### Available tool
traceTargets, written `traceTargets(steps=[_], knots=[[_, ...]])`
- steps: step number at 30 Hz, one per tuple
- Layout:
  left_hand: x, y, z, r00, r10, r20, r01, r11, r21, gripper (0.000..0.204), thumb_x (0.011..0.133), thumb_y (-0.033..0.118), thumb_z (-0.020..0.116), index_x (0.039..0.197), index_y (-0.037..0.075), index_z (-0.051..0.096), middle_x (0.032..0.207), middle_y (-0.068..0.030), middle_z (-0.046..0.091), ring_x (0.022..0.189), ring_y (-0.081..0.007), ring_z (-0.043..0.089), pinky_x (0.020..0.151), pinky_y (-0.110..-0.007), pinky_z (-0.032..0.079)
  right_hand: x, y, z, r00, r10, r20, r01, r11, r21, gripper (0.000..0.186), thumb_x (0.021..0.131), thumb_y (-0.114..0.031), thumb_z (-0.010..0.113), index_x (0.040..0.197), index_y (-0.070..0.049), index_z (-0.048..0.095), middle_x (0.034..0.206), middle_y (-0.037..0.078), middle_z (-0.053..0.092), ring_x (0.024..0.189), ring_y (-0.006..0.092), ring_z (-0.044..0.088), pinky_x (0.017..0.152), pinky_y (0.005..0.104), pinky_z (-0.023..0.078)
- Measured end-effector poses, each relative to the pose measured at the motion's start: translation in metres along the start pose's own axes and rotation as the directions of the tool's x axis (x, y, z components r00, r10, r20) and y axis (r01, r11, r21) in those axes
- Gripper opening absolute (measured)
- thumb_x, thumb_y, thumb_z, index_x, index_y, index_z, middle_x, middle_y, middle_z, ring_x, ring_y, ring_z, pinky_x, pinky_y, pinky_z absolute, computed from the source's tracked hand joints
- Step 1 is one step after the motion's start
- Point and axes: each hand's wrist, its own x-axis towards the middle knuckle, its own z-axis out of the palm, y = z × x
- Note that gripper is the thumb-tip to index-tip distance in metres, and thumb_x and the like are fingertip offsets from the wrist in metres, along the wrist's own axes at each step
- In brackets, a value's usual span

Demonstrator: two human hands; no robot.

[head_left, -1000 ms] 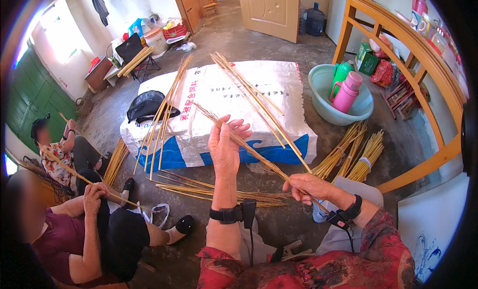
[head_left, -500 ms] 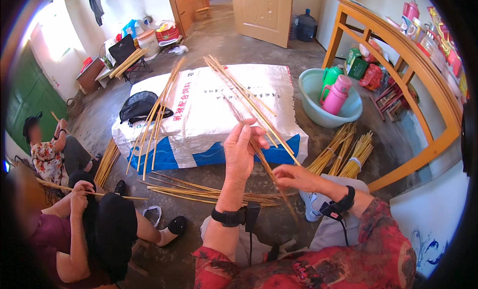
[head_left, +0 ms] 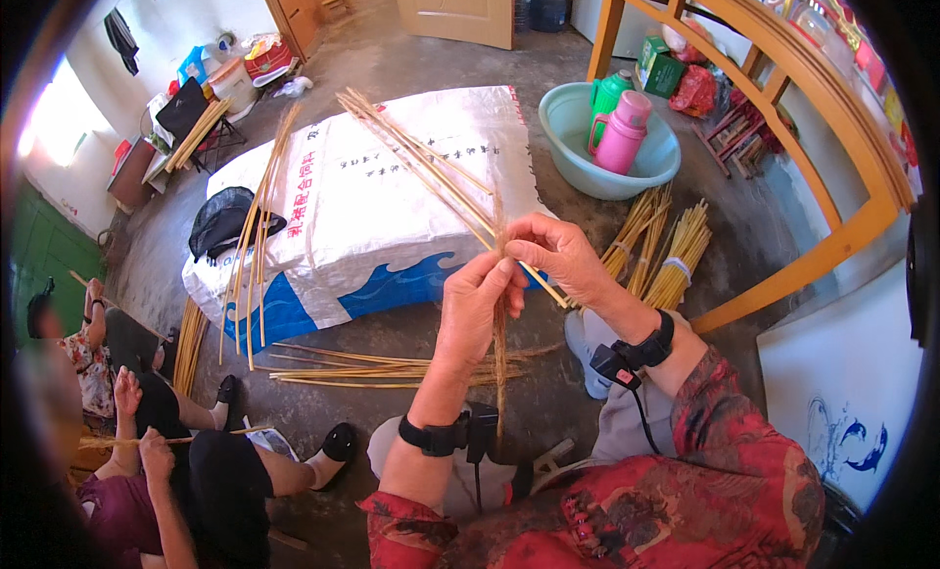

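A thin, brown, fibrous stalk [head_left: 500, 358] stands nearly upright in front of me, its frayed top above my fingers and its lower end hanging over my lap. My left hand [head_left: 478, 300] is closed round it. Just above, my right hand [head_left: 560, 256] pinches the same stalk, the fingertips of both hands almost touching. Behind them, several pale yellow stalks [head_left: 431, 169] lie slanted across a white and blue woven sack [head_left: 392, 202]. Another loose group of stalks [head_left: 262, 216] rests on the sack's left side beside a black mesh cap [head_left: 223, 221].
More stalks [head_left: 392, 375] lie on the floor before the sack. Tied bundles [head_left: 678, 260] stand at the right, near a pale green basin [head_left: 627, 184] holding two flasks. A wooden frame [head_left: 832, 275] stands far right. Two people [head_left: 147, 491] sit at the left with stalks.
My right hand has risen from the stalk's lower part to beside my left hand. The stalk has swung from slanted to nearly upright. The whole view has shifted to the right.
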Motion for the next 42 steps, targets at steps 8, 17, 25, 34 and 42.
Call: traceTargets(steps=[8, 17, 25, 34, 42], knots=[[0.000, -0.006, 0.007, 1.000, -0.014, -0.009, 0.014, 0.999, -0.037, 0.022, 0.089, 0.017, 0.043, 0.093, -0.001, 0.054, 0.076, -0.0067, 0.056, 0.058, -0.0109, 0.051, 0.049, -0.023, 0.041, 0.000, 0.004, -0.011, 1.000, 0.008, -0.009, -0.008, 1.000, -0.024, 0.018, 0.084, -0.017, 0.054, 0.087, 0.001, 0.056, 0.075, 0.002, 0.057, 0.067, 0.0069, 0.053, 0.062, 0.0209, 0.045], [0.000, -0.006, 0.007, 1.000, -0.010, 0.010, 0.011, 0.987, -0.163, 0.024, 0.089, 0.013, 0.038, 0.100, -0.004, 0.051, 0.081, -0.0113, 0.056, 0.062, -0.0149, 0.054, 0.054, -0.027, 0.046, -0.001, 0.006, -0.013, 0.999, 0.029, 0.014, -0.029, 1.000, 0.007, 0.018, 0.085, -0.017, 0.052, 0.086, 0.001, 0.055, 0.073, 0.002, 0.056, 0.063, 0.0074, 0.052, 0.058, 0.0203, 0.044], [0.000, -0.010, 0.005, 0.999, -0.034, -0.015, 0.032, 0.988, -0.151, 0.019, 0.089, 0.012, 0.040, 0.095, -0.002, 0.052, 0.081, -0.0105, 0.057, 0.064, -0.0146, 0.055, 0.054, -0.026, 0.047, -0.001, 0.007, -0.010, 0.999, 0.019, 0.041, -0.020, 1.000, 0.020, 0.016, 0.084, -0.015, 0.053, 0.087, 0.000, 0.054, 0.075, 0.001, 0.055, 0.064, 0.0068, 0.050, 0.058, 0.0195, 0.043], [-0.001, -0.015, 0.005, 0.996, 0.025, -0.080, -0.029, 0.999, -0.042, 0.018, 0.089, 0.015, 0.044, 0.093, 0.000, 0.053, 0.080, -0.0085, 0.058, 0.063, -0.0141, 0.056, 0.053, -0.025, 0.048, 0.002, 0.010, -0.015, 0.995, 0.049, 0.086, -0.051, 0.999, 0.018, 0.012, 0.081, -0.012, 0.054, 0.087, -0.001, 0.054, 0.078, 0.001, 0.055, 0.069, 0.0067, 0.051, 0.064, 0.0200, 0.044], [-0.003, -0.012, 0.002, 0.995, 0.008, -0.103, -0.018, 0.995, -0.098, 0.020, 0.089, 0.014, 0.042, 0.094, -0.003, 0.052, 0.079, -0.0116, 0.058, 0.068, -0.0197, 0.060, 0.058, -0.033, 0.053, 0.006, 0.015, -0.013, 0.989, 0.038, 0.144, -0.039, 0.999, 0.004, 0.010, 0.080, -0.011, 0.053, 0.085, -0.002, 0.054, 0.077, 0.000, 0.055, 0.071, 0.0059, 0.051, 0.067, 0.0200, 0.043]])
